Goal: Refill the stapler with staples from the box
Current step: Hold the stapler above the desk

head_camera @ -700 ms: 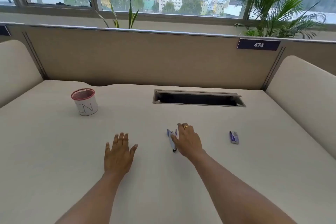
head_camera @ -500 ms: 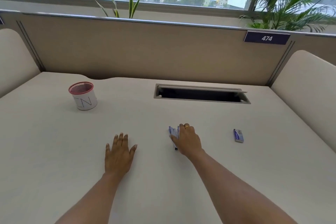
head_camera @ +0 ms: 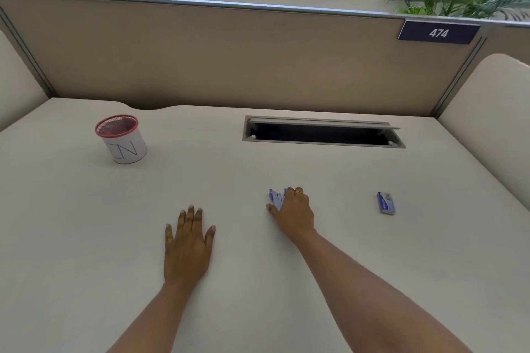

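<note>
Purple stapler [head_camera: 276, 198] under right hand's [head_camera: 293, 215] closed grip (left hand [head_camera: 187, 248] flat, fingers spread).

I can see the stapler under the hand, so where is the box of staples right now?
The staple box lies flat on the desk, out to the right of the right hand and clear of it, in front of the right end of the cable slot.
</note>
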